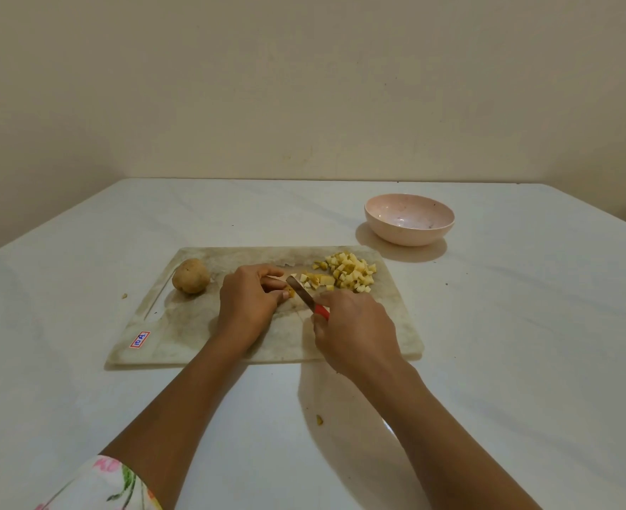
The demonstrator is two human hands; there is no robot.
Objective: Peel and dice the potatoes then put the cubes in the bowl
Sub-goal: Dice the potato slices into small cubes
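The left grip (247,303) is curled over a small yellowish piece of peeled potato (290,293), fingers and thumb pinning it to the worn, stained whitish cutting board (193,336), probably so it cannot slide under the blade. Most of the piece is hidden beneath the fingers. The right grip (355,333) is closed round the red handle of a small steel-bladed knife (301,291), whose blade slants away to meet the piece just off the left fingertips.

Just beyond the knife tip lies a heap of pale diced potato cubes (348,272), clear of the cutting spot. A whole brown unpeeled potato (191,276) sits on the board, left of the left grip.

The speckled pink bowl (407,237) stands on the white worktop (83,399), well beyond the right grip and holding no cubes. Filling it looks like a later step.
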